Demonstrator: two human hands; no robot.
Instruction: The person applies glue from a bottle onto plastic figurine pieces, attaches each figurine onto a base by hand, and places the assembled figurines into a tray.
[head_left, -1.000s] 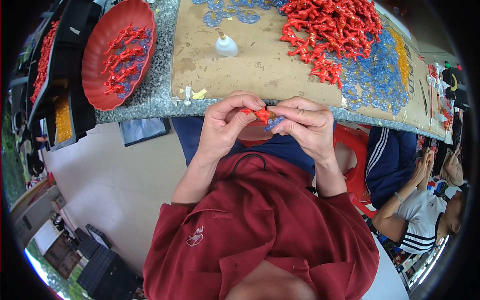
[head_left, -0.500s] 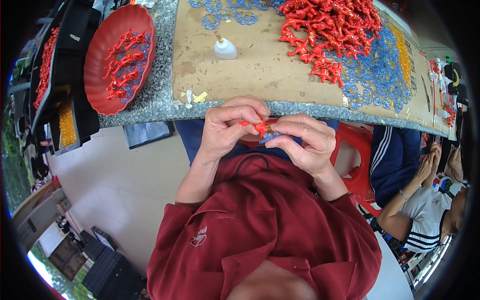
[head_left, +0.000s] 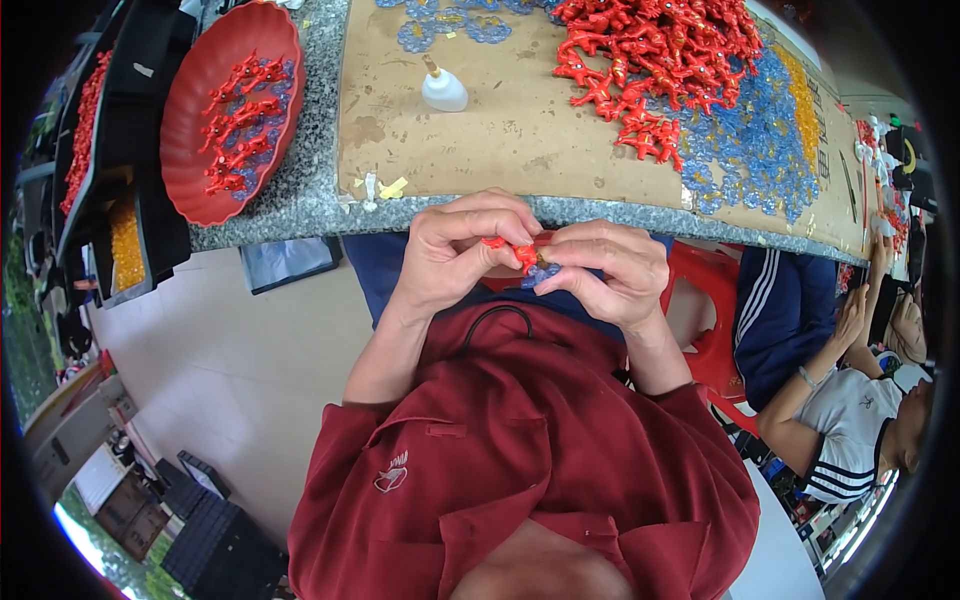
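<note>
My left hand (head_left: 468, 243) pinches a small glossy red figurine (head_left: 524, 257) between thumb and fingers, just off the table's near edge. From the right, my right hand (head_left: 612, 268) grips a translucent blue base (head_left: 538, 276) with a bit of yellow on it, and the two pieces meet. Fingertips cover part of both, so I cannot tell how far they are joined. On the cardboard beyond lie a big heap of red figurines (head_left: 665, 50) and a spread of blue bases (head_left: 745, 150). A white squeeze bottle (head_left: 444, 91) with a narrow tip stands to their left.
A red scalloped tray (head_left: 190, 190) at the left holds several figurines on blue bases. Left of it are black bins (head_left: 150, 110) with red and yellow pieces. Yellow pieces (head_left: 800, 100) line the cardboard's right side. Another person (head_left: 835, 420) sits at the right beside a red stool (head_left: 710, 310).
The view has shifted slightly, moving the table a little left and up. My hands keep their hold, with the figurine and base turned slightly between my fingers.
</note>
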